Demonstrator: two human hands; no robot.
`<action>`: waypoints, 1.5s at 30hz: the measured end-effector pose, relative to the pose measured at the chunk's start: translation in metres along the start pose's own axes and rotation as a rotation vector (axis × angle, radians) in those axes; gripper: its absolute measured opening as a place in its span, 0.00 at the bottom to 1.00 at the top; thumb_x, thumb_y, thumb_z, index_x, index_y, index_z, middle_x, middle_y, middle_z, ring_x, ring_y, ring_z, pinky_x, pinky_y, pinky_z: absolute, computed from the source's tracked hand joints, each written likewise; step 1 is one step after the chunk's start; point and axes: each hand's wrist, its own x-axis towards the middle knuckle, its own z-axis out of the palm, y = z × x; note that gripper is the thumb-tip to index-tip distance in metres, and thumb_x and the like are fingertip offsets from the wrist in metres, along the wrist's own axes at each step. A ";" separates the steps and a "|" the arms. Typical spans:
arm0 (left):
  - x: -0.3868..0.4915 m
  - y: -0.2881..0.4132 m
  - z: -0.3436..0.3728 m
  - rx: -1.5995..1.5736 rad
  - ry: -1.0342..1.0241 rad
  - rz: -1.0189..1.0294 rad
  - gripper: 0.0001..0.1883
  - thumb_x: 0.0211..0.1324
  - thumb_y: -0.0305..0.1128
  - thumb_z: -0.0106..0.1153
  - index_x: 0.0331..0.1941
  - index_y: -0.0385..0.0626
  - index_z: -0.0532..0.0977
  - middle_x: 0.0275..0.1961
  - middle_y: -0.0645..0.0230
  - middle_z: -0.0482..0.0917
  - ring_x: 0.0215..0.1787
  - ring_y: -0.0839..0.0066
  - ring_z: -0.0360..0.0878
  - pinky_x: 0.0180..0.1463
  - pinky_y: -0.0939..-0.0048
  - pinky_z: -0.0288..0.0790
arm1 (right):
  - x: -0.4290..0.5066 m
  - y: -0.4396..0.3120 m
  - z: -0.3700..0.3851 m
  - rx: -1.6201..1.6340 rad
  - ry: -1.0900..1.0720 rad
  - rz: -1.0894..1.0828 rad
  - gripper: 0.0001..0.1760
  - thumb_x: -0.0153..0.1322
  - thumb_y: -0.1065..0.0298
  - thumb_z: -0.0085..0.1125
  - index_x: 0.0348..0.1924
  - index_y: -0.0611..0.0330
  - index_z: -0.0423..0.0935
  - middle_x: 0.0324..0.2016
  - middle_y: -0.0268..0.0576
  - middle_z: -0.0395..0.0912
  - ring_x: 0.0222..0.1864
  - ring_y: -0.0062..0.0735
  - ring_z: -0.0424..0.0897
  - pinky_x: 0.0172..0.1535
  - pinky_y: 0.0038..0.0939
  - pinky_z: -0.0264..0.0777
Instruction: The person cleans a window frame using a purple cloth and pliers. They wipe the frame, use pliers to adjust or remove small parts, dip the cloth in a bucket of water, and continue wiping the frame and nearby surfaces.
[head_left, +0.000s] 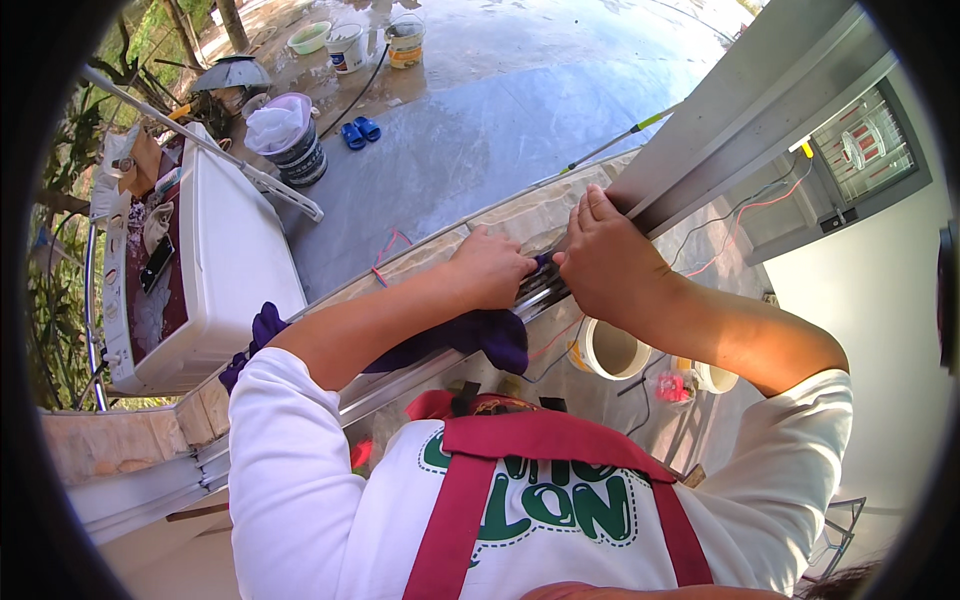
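Observation:
My left hand (491, 268) is low over the metal track of a sill, its fingertips on a bit of dark purple cloth in the grooves. More purple cloth (495, 341) drapes over the track (397, 390) beneath my left forearm. My right hand (611, 259) is around the lower end of a grey metal window frame (694, 112), fingers together along its outer side and thumb towards the track. The gap between the hands is small. My palms and the underside of the frame's end are hidden.
Outside the stone-faced ledge (517, 232) stand a white washing machine (240, 232) with a phone (156, 264) on top, a dark bucket (300, 154) and blue slippers (361, 133). Inside are an open bucket (611, 349), loose wires (739, 217) and a grey door (795, 202).

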 end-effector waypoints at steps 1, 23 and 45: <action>0.002 0.000 0.002 0.007 0.053 0.008 0.14 0.54 0.36 0.55 0.44 0.58 0.83 0.41 0.66 0.83 0.55 0.69 0.79 0.52 0.55 0.66 | 0.000 0.000 0.000 0.025 -0.011 -0.010 0.22 0.73 0.57 0.49 0.42 0.65 0.86 0.48 0.65 0.82 0.57 0.61 0.78 0.67 0.54 0.60; 0.000 0.017 0.003 0.218 -0.140 -0.019 0.15 0.56 0.36 0.54 0.46 0.50 0.79 0.40 0.63 0.84 0.50 0.63 0.81 0.50 0.58 0.67 | -0.003 0.003 0.009 0.062 0.085 -0.089 0.21 0.74 0.58 0.49 0.37 0.65 0.87 0.42 0.65 0.82 0.53 0.64 0.78 0.65 0.56 0.62; -0.006 0.027 -0.010 -0.051 -0.282 -0.209 0.22 0.55 0.38 0.55 0.52 0.39 0.75 0.35 0.60 0.87 0.37 0.58 0.87 0.37 0.58 0.78 | -0.004 0.003 0.010 0.047 0.165 -0.074 0.17 0.71 0.60 0.52 0.34 0.64 0.86 0.38 0.63 0.83 0.49 0.60 0.80 0.63 0.54 0.64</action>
